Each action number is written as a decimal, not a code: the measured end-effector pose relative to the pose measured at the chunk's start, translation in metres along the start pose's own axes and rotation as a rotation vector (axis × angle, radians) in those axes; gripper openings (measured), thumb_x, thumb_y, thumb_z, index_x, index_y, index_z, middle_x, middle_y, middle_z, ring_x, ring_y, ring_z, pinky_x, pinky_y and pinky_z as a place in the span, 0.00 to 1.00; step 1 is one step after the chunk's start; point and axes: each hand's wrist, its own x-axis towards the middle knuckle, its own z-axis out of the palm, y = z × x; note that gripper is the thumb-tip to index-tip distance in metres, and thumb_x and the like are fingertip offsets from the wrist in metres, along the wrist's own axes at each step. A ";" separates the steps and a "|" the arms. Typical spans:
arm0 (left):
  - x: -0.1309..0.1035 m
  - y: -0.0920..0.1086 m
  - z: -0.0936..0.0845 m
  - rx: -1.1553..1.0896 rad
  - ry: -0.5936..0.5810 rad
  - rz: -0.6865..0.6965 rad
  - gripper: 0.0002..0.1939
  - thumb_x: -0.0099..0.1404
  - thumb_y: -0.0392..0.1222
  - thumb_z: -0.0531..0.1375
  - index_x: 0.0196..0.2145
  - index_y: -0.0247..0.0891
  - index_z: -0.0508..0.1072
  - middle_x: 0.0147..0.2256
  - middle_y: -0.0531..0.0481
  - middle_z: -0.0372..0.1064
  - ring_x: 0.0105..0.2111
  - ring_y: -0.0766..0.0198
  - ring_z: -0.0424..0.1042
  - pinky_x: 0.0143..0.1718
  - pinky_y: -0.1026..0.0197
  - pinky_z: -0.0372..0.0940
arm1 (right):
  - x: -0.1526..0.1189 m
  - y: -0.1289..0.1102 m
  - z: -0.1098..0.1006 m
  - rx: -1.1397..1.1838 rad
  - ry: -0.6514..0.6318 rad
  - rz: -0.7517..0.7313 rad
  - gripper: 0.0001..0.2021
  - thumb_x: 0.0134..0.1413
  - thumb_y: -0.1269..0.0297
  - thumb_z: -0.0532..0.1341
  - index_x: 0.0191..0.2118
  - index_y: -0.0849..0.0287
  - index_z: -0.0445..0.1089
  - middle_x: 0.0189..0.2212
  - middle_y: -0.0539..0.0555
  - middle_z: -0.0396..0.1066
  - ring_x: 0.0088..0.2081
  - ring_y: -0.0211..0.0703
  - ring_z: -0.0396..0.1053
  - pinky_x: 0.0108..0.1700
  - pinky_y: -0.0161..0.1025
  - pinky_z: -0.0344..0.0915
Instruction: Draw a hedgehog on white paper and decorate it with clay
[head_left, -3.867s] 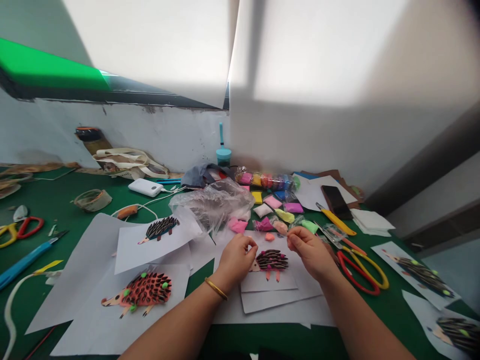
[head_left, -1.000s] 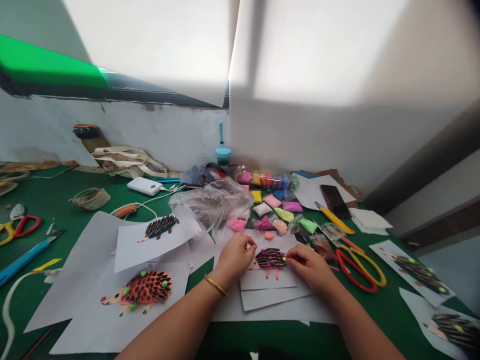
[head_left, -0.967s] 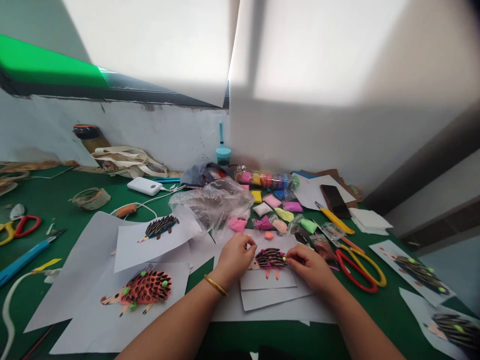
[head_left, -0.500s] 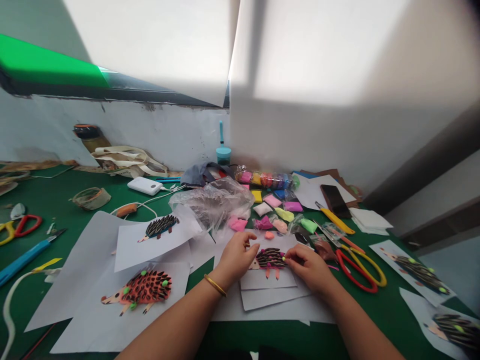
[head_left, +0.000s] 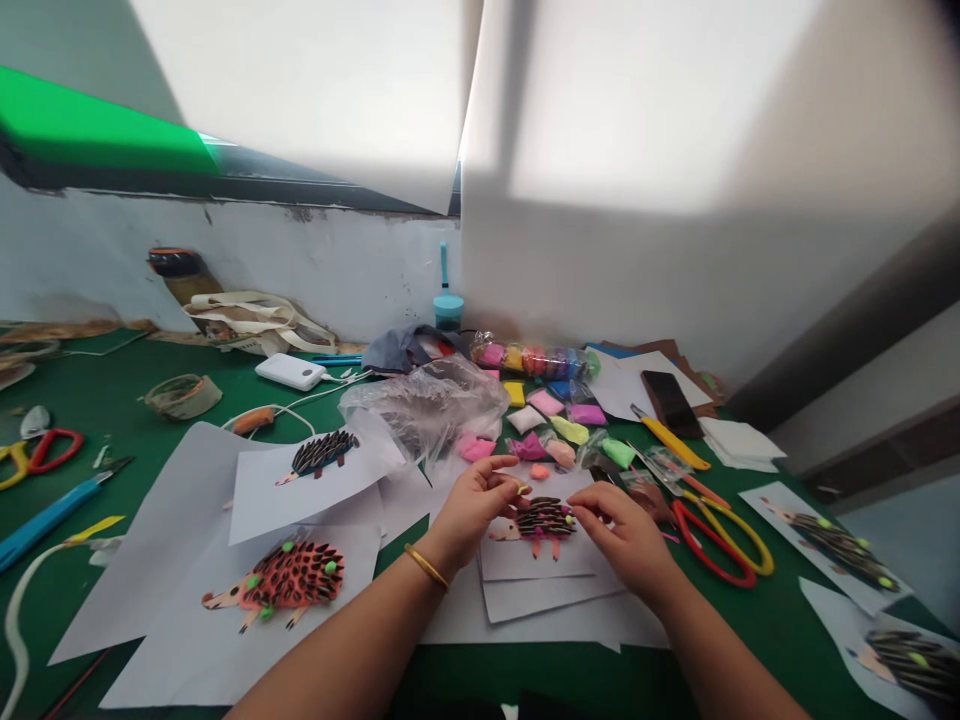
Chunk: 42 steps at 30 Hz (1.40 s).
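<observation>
My left hand [head_left: 480, 507] is closed in a pinch on a small yellow clay piece [head_left: 523, 489], above the head end of a clay hedgehog [head_left: 545, 518]. This hedgehog has a black spiny back with magenta dots, pink legs and a pale face, and lies on a white paper card [head_left: 517, 566]. Over its rear end hovers my right hand [head_left: 626, 533], thumb and forefinger slightly apart, with nothing visible between them. Just below those fingertips a yellow-green clay ball [head_left: 570, 519] sits on the hedgehog. An orange-pink clay lump [head_left: 539, 471] rests at the card's far edge.
Several clay packets [head_left: 570, 430] lie beyond my hands, beside a crumpled plastic bag [head_left: 427, 400]. Scissors [head_left: 716, 540] and a yellow cutter [head_left: 675, 442] are at right. Other hedgehog cards flank me, including a red hedgehog [head_left: 292, 577] at left. A phone [head_left: 670, 403] lies farther back.
My right hand has drawn back slightly from the yellow-green ball, which stays on the hedgehog. My left fingers have risen a little, and a yellow clay piece now shows in them.
</observation>
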 end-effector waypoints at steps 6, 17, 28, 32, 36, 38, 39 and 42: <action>-0.002 -0.003 -0.001 -0.068 -0.125 0.000 0.27 0.54 0.45 0.71 0.49 0.33 0.70 0.33 0.46 0.76 0.34 0.59 0.76 0.39 0.57 0.68 | 0.016 -0.043 0.008 -0.038 -0.047 -0.111 0.12 0.57 0.64 0.63 0.47 0.51 0.72 0.42 0.54 0.72 0.45 0.48 0.68 0.46 0.44 0.67; -0.001 -0.002 -0.005 0.046 -0.136 -0.010 0.20 0.57 0.55 0.67 0.36 0.34 0.76 0.32 0.48 0.72 0.30 0.65 0.71 0.32 0.64 0.63 | 0.034 -0.049 0.021 -0.069 0.110 -0.275 0.08 0.62 0.64 0.57 0.39 0.51 0.75 0.36 0.54 0.72 0.43 0.48 0.70 0.61 0.56 0.57; -0.003 -0.003 -0.003 0.189 -0.133 -0.004 0.24 0.57 0.61 0.64 0.27 0.33 0.71 0.24 0.53 0.61 0.25 0.69 0.59 0.24 0.66 0.51 | 0.027 -0.045 0.029 -0.099 0.093 -0.322 0.12 0.62 0.64 0.58 0.48 0.53 0.74 0.37 0.57 0.71 0.42 0.49 0.68 0.46 0.50 0.67; -0.004 -0.003 -0.003 0.154 -0.142 -0.049 0.24 0.58 0.61 0.63 0.26 0.33 0.70 0.23 0.54 0.61 0.23 0.70 0.59 0.24 0.66 0.50 | 0.029 -0.042 0.030 -0.081 0.093 -0.329 0.12 0.64 0.65 0.55 0.47 0.52 0.75 0.34 0.56 0.71 0.40 0.48 0.68 0.46 0.50 0.67; -0.003 -0.003 -0.004 0.146 -0.167 -0.075 0.22 0.56 0.58 0.66 0.28 0.33 0.73 0.22 0.54 0.63 0.22 0.70 0.60 0.24 0.66 0.50 | 0.028 -0.039 0.031 -0.072 0.067 -0.288 0.11 0.63 0.64 0.57 0.45 0.50 0.76 0.36 0.56 0.71 0.41 0.49 0.69 0.47 0.50 0.67; -0.003 -0.002 -0.004 0.124 -0.178 -0.070 0.21 0.55 0.57 0.67 0.29 0.33 0.73 0.22 0.54 0.63 0.22 0.71 0.60 0.23 0.66 0.50 | 0.027 -0.038 0.030 -0.059 0.087 -0.251 0.09 0.62 0.62 0.59 0.43 0.50 0.76 0.37 0.56 0.71 0.43 0.50 0.69 0.47 0.50 0.67; -0.003 -0.002 -0.004 0.122 -0.178 -0.069 0.21 0.55 0.56 0.68 0.29 0.33 0.73 0.22 0.54 0.63 0.22 0.71 0.59 0.23 0.66 0.50 | 0.027 -0.037 0.030 -0.049 0.093 -0.241 0.08 0.61 0.61 0.59 0.41 0.51 0.76 0.37 0.56 0.71 0.43 0.50 0.69 0.47 0.49 0.68; -0.003 -0.002 -0.004 0.141 -0.163 -0.086 0.21 0.55 0.56 0.68 0.29 0.33 0.73 0.23 0.55 0.63 0.22 0.71 0.59 0.23 0.67 0.50 | 0.027 -0.035 0.029 -0.011 0.068 -0.241 0.07 0.61 0.63 0.60 0.37 0.51 0.76 0.36 0.55 0.71 0.44 0.50 0.69 0.47 0.48 0.68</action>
